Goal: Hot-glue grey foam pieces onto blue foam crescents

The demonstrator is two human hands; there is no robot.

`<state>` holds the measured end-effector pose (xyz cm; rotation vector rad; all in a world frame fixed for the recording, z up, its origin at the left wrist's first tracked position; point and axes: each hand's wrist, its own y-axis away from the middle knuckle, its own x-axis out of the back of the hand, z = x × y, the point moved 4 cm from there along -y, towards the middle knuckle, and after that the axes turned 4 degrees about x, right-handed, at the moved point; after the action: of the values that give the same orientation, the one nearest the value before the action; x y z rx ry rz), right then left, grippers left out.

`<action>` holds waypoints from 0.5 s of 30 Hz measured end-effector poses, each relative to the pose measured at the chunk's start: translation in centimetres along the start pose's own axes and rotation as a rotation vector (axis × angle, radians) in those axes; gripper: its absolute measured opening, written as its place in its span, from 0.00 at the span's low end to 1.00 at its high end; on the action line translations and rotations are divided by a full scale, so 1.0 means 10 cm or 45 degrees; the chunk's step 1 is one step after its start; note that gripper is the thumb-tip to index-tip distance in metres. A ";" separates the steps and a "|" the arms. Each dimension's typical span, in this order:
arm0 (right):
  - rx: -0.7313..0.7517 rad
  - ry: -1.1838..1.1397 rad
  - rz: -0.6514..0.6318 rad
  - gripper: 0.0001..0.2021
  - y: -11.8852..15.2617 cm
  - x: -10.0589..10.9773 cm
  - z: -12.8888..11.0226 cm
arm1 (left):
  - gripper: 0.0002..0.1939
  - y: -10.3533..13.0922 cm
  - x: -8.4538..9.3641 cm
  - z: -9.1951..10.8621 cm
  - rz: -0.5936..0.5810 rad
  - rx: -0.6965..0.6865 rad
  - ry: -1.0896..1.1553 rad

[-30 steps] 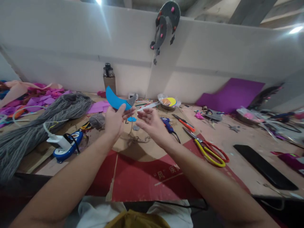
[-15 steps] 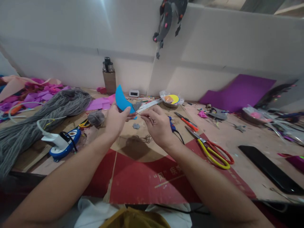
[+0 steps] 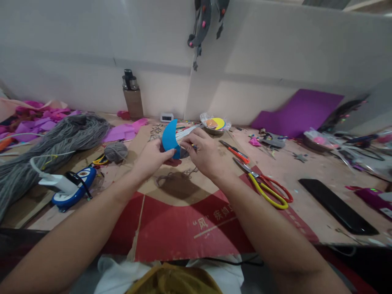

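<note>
Crescent of smooth bright-blue sheet material [image 3: 169,138] was pinched in a person's left hand [image 3: 155,156] above red-and-tan cardboard [image 3: 180,234], while the right hand [image 3: 204,154] held its fingertips together at the grey end (what they gripped could not be told).

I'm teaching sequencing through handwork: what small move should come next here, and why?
Probably the right hand should wind the grey yarn a turn around the blue crescent: the left hand holds the crescent, the right hand pinches near its grey end, much of it is bare blue, and loose yarn lies below.
</note>
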<state>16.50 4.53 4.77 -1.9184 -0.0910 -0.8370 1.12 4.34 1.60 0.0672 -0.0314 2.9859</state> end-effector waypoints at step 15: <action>-0.082 -0.240 -0.217 0.03 -0.03 0.06 0.13 | 0.16 -0.04 0.07 -0.03 -0.061 0.041 -0.072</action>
<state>17.46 5.53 5.00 -2.0685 -0.3499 -0.7769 0.47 4.85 1.37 0.1544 0.0111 2.9360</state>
